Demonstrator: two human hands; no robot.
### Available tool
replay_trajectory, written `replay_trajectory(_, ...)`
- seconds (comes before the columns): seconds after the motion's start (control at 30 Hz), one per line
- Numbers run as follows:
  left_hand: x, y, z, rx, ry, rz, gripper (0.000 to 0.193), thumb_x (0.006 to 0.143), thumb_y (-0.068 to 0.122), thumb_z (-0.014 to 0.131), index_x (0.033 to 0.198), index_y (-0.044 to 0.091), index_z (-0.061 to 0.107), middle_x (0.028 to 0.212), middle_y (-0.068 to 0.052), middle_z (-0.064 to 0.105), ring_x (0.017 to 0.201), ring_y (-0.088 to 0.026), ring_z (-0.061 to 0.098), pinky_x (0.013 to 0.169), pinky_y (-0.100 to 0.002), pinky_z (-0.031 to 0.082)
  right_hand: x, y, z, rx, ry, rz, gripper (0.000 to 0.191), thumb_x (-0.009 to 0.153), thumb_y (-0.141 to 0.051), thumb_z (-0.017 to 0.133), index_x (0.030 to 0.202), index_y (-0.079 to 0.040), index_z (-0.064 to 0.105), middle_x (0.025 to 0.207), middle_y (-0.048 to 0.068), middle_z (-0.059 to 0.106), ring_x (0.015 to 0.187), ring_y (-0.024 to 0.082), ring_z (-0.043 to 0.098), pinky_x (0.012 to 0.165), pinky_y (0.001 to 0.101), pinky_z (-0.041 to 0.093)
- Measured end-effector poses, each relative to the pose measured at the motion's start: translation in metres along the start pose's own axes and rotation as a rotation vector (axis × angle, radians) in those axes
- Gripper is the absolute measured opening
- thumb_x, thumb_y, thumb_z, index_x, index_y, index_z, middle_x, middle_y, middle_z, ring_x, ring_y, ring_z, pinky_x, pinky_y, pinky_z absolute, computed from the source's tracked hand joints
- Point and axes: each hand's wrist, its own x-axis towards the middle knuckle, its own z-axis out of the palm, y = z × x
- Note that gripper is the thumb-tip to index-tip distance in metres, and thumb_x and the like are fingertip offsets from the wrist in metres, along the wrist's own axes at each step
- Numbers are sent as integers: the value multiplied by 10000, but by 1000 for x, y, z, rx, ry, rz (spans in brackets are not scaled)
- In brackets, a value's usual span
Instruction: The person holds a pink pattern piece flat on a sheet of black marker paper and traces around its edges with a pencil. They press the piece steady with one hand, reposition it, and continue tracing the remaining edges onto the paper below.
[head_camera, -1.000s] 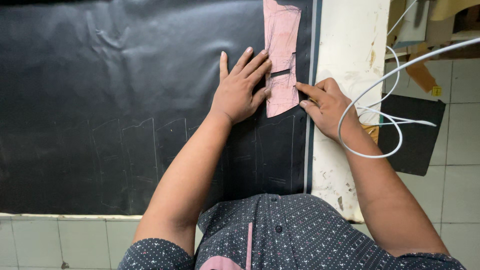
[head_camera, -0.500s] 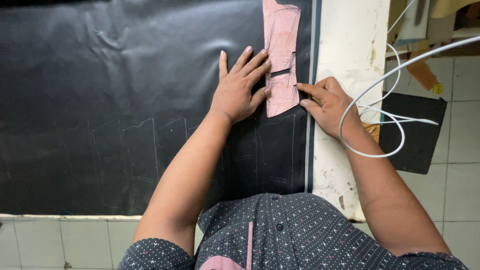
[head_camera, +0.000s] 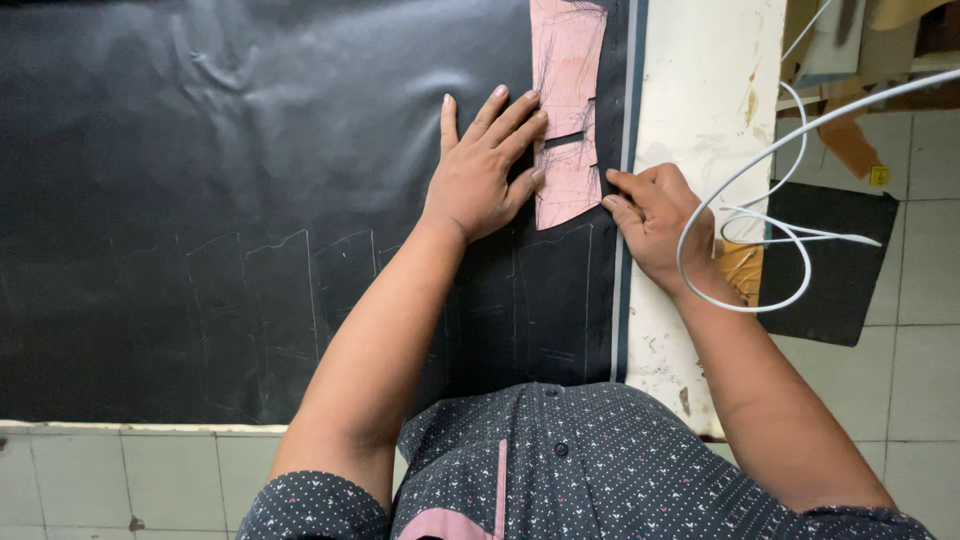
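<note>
A large black sheet (head_camera: 220, 170) covers the worktable, with faint traced outlines on its near part. A pink paper pattern piece (head_camera: 568, 70) lies on its right side. My left hand (head_camera: 485, 170) lies flat with spread fingers, its fingertips pressing the pattern's left edge. My right hand (head_camera: 655, 215) is at the pattern's lower right edge, fingers pinched together as if around a thin marking tool, which I cannot make out.
The white tabletop (head_camera: 705, 110) shows as a strip right of the sheet. A white cable (head_camera: 770, 240) loops over my right wrist. A black offcut (head_camera: 830, 270) and brown scraps lie on the tiled floor to the right.
</note>
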Motion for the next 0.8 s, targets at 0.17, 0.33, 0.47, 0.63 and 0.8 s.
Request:
replay_trajectory(0.17, 0, 3, -1, -5, -9, -11, 649, 953, 513, 628, 1514, 208, 511, 1625, 6, 391, 1536, -259, 273, 1223, -674, 37, -2, 3, 1, 12, 13, 0, 284, 934, -166, 802, 1209, -101, 770, 963, 88, 661, 816, 247, 685, 687, 355, 527)
replay_trajectory(0.33, 3, 3, -2, 12, -15, -4, 656, 961, 522, 627, 1523, 207, 504, 1630, 10, 391, 1540, -259, 273, 1228, -674, 38, 1, 4, 0, 26, 10, 11, 282, 933, -165, 802, 1205, -96, 774, 938, 88, 655, 794, 233, 674, 695, 350, 529)
replay_trajectory(0.47, 2, 3, -1, -8, -15, -15, 651, 947, 516, 636, 1512, 217, 510, 1625, 13, 393, 1537, -258, 276, 1227, -671, 41, 3, 6, -1, 40, 5, 6, 279, 935, -168, 802, 1202, -90, 775, 938, 87, 657, 813, 236, 675, 702, 350, 527)
replay_trajectory(0.63, 1, 3, 2, -4, -8, -9, 641, 956, 500, 642, 1512, 211, 510, 1623, 13, 395, 1535, -260, 279, 1224, -675, 40, 1, 6, -2, 49, 2, 12, 280, 934, -165, 798, 1202, -86, 774, 942, 90, 657, 823, 240, 676, 712, 353, 529)
replay_trajectory(0.8, 2, 3, 4, 2, 14, -17, 594, 983, 464, 625, 1520, 233, 524, 1639, 31, 404, 1552, -243, 290, 1248, -663, 46, 1, 7, 0, 21, -13, 30, 261, 942, -160, 779, 1193, -89, 770, 936, 86, 658, 792, 233, 678, 682, 352, 532)
